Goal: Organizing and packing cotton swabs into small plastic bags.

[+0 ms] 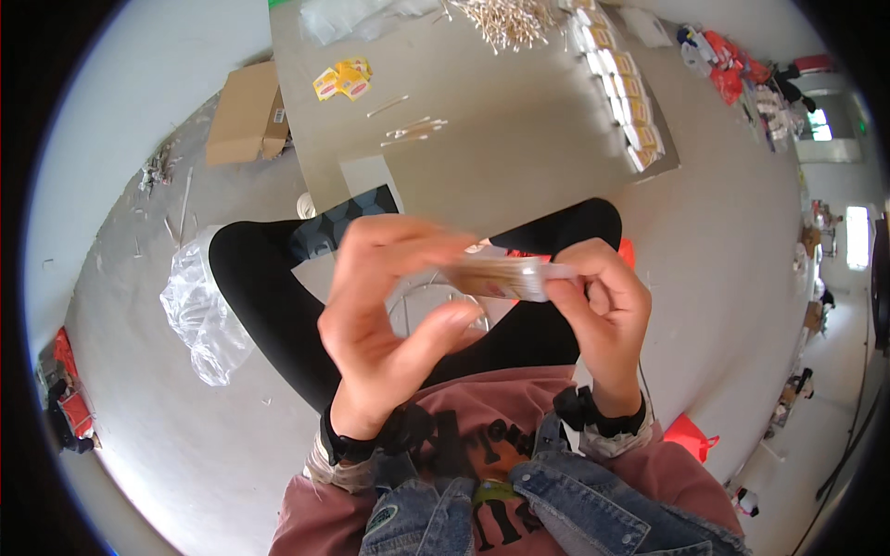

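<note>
A small clear bag of cotton swabs is held up over my lap, lying roughly sideways. My right hand pinches its right end between thumb and fingers. Beside the bag's left end, my left hand is curved with thumb and fingers apart. Motion blurs the left fingertips, and I cannot tell whether they touch the bag. On the grey board ahead lie several loose cotton swabs and a small cluster of yellow cards.
Filled packs line the board's right side, near a heap of swabs at the far edge. Clear plastic bags lie at the far left. A cardboard box and a crumpled clear bag are on the floor to my left.
</note>
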`<act>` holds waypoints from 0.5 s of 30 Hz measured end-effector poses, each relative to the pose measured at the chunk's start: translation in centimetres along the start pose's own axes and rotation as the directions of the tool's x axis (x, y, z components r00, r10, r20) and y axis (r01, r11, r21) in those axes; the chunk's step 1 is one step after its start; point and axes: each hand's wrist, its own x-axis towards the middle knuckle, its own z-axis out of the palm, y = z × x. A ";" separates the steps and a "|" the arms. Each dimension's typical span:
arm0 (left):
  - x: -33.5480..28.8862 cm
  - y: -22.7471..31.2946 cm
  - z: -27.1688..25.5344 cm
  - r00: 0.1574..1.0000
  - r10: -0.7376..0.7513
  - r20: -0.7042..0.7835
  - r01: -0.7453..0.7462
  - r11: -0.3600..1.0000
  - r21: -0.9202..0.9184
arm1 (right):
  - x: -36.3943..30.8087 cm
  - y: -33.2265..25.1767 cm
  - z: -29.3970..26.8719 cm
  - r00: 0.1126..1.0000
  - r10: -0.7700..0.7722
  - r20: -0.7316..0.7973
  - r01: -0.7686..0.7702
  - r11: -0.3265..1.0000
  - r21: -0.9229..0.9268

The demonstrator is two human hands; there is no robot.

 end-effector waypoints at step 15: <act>-3.9 0.2 2.5 0.996 -0.004 0.084 0.004 1.000 0.002 | -3.3 4.6 4.4 0.954 0.203 0.223 -0.291 0.430 0.855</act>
